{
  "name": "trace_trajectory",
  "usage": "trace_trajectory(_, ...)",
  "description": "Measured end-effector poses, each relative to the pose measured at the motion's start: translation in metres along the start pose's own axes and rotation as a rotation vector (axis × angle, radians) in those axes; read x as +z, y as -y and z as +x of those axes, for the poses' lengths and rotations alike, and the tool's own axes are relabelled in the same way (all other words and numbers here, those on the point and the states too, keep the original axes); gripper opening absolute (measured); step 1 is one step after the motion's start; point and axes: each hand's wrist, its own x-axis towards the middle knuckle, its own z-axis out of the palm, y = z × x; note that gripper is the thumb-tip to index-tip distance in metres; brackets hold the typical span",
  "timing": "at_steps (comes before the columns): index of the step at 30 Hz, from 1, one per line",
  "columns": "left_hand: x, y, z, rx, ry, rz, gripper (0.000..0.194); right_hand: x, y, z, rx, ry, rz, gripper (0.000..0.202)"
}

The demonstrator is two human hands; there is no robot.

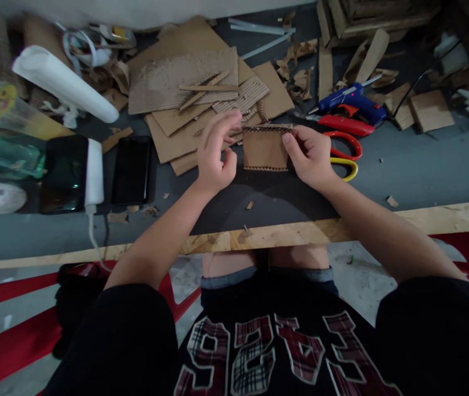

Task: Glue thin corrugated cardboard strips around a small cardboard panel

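Behind the table edge [283, 235], the right hand [312, 153] pinches a cardboard piece [264, 148]; the left hand [216, 154] curves open — thumb [230, 165] clear.

one head-worn camera looked forward and steeply down, past the dark shirt [254, 330] and the thighs [230, 263] onto the bench [424, 170], close enough that its near edge ran the full width just below mid-height, its far edge near the top.

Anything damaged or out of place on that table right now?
Yes: the grey-brown cardboard sheet beyond the left hand looks partly stripped, its ridges exposed. Torn brown scraps lie crumpled to its right, and small cardboard bits litter the table near its front edge. Nothing looks spilled.
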Motion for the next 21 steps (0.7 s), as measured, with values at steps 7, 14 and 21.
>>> trace_trajectory(7,-0.0013,-0.0070,-0.0015,-0.140,-0.042,-0.068,0.048,-0.0006,-0.0010,-0.0005,-0.034,0.009,-0.074,0.053)
trace_trajectory(14,-0.0018,-0.0066,0.0009,-0.083,-0.118,0.003,0.035,0.0005,-0.0038,0.0000,-0.109,0.028,-0.124,0.052)
trace_trajectory(21,-0.0020,-0.0075,-0.0002,0.088,-0.199,0.065,0.022,0.0013,-0.0069,0.0008,-0.242,0.018,-0.219,0.047)
